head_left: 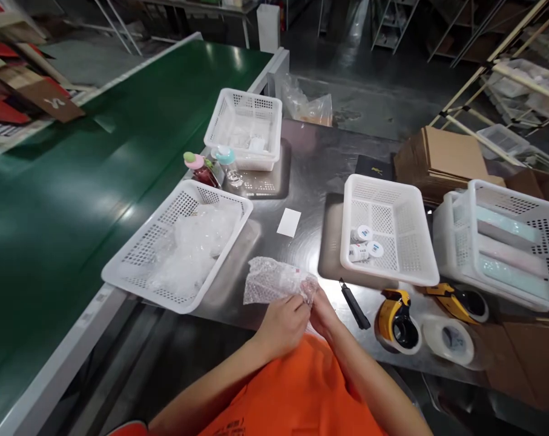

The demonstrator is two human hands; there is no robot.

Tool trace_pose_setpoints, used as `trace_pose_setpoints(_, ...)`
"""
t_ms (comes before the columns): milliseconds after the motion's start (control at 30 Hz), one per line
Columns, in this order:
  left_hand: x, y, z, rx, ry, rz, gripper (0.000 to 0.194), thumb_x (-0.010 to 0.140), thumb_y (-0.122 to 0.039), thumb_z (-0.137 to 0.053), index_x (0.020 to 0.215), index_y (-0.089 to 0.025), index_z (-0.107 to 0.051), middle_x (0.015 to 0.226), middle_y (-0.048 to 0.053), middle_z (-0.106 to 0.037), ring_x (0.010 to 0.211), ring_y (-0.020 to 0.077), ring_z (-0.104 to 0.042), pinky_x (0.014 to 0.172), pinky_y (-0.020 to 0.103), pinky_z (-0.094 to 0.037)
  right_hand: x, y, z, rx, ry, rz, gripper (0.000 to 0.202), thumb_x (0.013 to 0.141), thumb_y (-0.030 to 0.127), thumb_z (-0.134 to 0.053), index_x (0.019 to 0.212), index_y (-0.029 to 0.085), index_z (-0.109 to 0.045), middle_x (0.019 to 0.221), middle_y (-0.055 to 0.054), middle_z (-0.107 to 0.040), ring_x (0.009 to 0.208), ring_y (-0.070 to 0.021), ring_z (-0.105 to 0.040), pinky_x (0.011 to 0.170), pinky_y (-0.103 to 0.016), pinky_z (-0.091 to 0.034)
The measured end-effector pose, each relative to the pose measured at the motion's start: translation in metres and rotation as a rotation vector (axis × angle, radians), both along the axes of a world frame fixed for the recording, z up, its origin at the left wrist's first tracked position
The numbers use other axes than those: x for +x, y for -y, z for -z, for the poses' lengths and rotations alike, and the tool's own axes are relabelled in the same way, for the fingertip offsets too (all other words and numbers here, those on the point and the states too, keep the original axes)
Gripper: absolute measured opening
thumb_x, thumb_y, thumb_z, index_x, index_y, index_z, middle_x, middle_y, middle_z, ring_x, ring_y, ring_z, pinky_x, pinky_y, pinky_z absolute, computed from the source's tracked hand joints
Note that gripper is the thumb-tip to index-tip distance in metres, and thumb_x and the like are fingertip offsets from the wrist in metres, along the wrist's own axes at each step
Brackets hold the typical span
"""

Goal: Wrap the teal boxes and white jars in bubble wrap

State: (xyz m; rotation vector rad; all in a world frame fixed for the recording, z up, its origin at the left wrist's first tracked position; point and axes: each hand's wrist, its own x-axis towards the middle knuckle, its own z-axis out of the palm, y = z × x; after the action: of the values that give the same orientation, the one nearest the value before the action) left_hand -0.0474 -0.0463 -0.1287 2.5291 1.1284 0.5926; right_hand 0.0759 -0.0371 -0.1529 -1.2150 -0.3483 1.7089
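Bubble-wrap bundle (274, 282) held by both hands (301, 318) at table edge (238, 315).

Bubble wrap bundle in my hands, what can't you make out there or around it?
- Head view: what is inside the bubble wrap bundle; the wrap covers it.
- Left hand and right hand: fingertips tucked behind the wrap, so the grip is unclear.
- Small white bottles in the middle basket: label print too small.
- Left basket: contents blurred under clear plastic.
- Cardboard box: cut off by the right edge.
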Motion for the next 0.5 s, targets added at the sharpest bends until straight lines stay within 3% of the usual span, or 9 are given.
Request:
trace_pose_setpoints(67, -0.001, 0.002, 0.002, -0.041, 0.018, 0.046, 0.028, 0.092, -0.017, -0.037, 0.073, -0.017, -0.057, 0.073, 0.005, -0.06, 0.063, 0.0169, -0.055, 0.057, 0.03, -0.038, -0.002, 0.0, 0.005, -0.037, 0.029, -0.045, 0.043, 0.06, 0.044, -0.084, 0.087, 0.02, -0.06, 0.076, 0.001, -0.067, 0.069, -0.0152, -0.06, 0.067, -0.028, -0.048)
trace_pose_setpoints(167, -0.004, 0.004, 0.004, -0.18, -0.003, 0.005, 0.027, 0.093, -0.017, -0.037, 0.074, -0.017, -0.057, 0.075, 0.004, -0.061, 0.065, 0.0161, -0.055, 0.058, 0.028, -0.038, -0.007, 0.001, 0.01, -0.06, 0.02, -0.083, 0.042, 0.061, 0.048, -0.083, 0.083, 0.02, -0.061, 0.071, 0.002, -0.064, 0.069, -0.0152, -0.059, 0.068, -0.028, -0.048)
trace_pose_setpoints(333, -0.012, 0.004, 0.006, -0.311, -0.122, -0.097, 0.027, 0.093, -0.018, -0.036, 0.077, -0.018, -0.058, 0.08, 0.005, -0.062, 0.069, 0.0166, -0.058, 0.062, 0.029, -0.039, -0.015, 0.0, 0.02, -0.129, -0.136, -0.26, 0.054, 0.07, 0.076, -0.06, 0.077, 0.022, -0.06, 0.066, -0.002, -0.061, 0.075, -0.0215, -0.061, 0.068, -0.034, -0.049)
trace_pose_setpoints(500, -0.018, 0.002, 0.008, -0.343, -0.173, -0.151, 0.027, 0.094, -0.019, -0.035, 0.081, -0.018, -0.059, 0.084, 0.006, -0.063, 0.072, 0.0174, -0.059, 0.063, 0.03, -0.04, -0.022, -0.007, 0.028, 0.012, 0.03, -0.188, 0.046, 0.067, 0.067, -0.066, 0.075, 0.023, -0.056, 0.065, 0.002, -0.057, 0.07, -0.0179, -0.055, 0.07, -0.032, -0.048)
